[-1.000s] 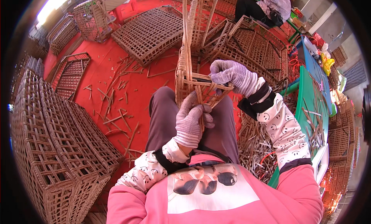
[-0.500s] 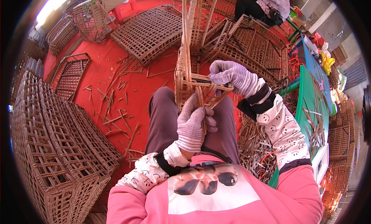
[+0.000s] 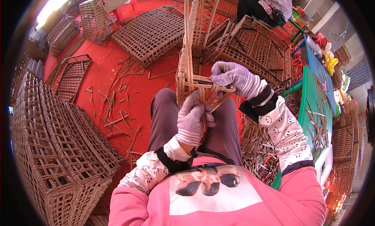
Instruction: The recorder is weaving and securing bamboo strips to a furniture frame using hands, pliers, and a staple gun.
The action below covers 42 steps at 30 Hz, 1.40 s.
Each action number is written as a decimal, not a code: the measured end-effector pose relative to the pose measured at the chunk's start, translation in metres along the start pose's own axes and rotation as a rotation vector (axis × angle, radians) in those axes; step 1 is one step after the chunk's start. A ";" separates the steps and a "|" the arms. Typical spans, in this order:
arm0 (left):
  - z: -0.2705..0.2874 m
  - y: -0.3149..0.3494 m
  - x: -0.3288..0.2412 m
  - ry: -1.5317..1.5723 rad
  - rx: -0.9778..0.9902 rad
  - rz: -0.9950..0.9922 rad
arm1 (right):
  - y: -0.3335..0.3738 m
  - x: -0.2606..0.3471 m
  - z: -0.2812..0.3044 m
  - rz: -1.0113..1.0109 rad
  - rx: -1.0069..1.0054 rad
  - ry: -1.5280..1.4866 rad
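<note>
The wicker frame [image 3: 181, 83] is located in front of the torso, its near end above and between the knees [image 3: 166, 116]. A tall wrapped post extends from this end toward the upper edge of the view. Both hands wear striped gloves.

Left hand [image 3: 192, 122]: positioned below the near end. The fingers are closed around a loose strip [image 3: 202, 94], which runs down from the frame's top bar into the grip. The lower end of the strip projects beneath the fingers.

Right hand [image 3: 237, 78]: positioned at the right corner of the near end, higher than the left hand. The fingers are curled over the dark top bar and grasp the frame there; the fingertips are partly hidden.

Surroundings: a large lattice basket [image 3: 58, 148] stands at the left. A flat panel [image 3: 71, 77] and a lattice crate [image 3: 150, 34] rest farther out on the red floor [image 3: 140, 113]. Cut scraps [image 3: 258, 152] are heaped to the right of the knees, beside the green table [image 3: 308, 79]; more scraps lie on that table. A blue table [image 3: 317, 66] adjoins it. A person in dark trousers [image 3: 250, 8] sits at upper right.
</note>
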<state>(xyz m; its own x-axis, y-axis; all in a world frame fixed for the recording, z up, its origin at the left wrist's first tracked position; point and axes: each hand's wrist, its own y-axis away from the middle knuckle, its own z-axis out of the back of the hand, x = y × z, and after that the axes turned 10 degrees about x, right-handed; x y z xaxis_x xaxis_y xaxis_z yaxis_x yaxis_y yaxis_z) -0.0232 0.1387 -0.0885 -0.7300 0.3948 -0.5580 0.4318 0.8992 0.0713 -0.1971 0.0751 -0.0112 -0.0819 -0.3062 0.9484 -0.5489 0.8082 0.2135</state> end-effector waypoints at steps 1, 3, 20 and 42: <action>0.003 -0.005 -0.001 -0.028 0.041 -0.035 | 0.000 0.000 0.000 0.003 0.001 0.003; 0.011 -0.016 -0.006 -0.108 0.101 -0.045 | 0.000 0.002 0.000 -0.007 -0.001 -0.005; -0.041 -0.041 -0.088 -1.945 0.262 -1.015 | -0.004 0.002 0.000 -0.022 0.015 0.039; -0.222 -0.063 -0.172 -0.680 0.903 -0.323 | 0.010 -0.015 -0.003 0.500 -0.064 0.649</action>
<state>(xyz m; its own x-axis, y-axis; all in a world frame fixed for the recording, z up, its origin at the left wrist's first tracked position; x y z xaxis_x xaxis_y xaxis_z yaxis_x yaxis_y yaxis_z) -0.0422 0.0559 0.1863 -0.5592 -0.2550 -0.7888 0.6967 0.3713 -0.6139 -0.1986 0.0893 -0.0224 0.2039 0.4338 0.8776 -0.5248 0.8052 -0.2761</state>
